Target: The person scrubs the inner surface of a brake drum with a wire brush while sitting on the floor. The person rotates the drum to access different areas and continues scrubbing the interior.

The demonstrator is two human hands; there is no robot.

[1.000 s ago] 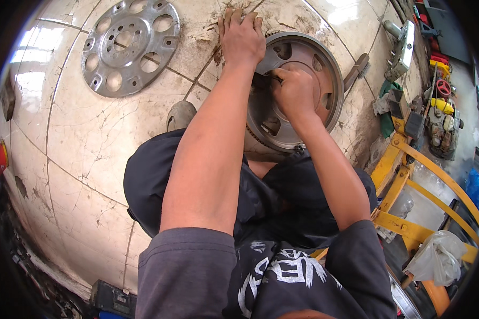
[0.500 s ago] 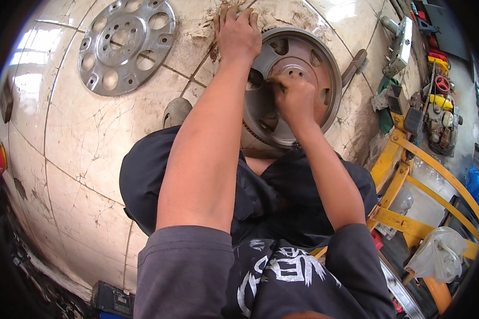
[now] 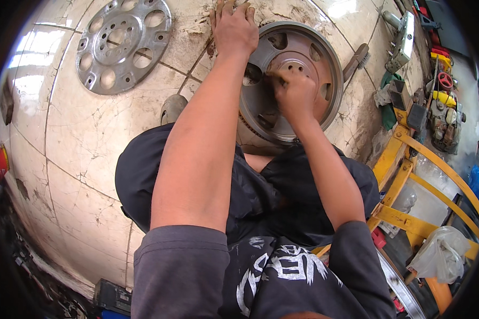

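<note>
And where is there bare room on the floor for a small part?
The widest patch is tiled floor below the holed disc, left of the dark-trousered knee. It is crowded around the wheel under the right hand, and rightward, by the brush and yellow frame.

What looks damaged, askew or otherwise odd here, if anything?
The floor tiles look damaged: fine cracks branch across them, and brown grime marks them near the left hand. The round metal wheel looks unevenly coloured, patchy brown and grey.
</note>
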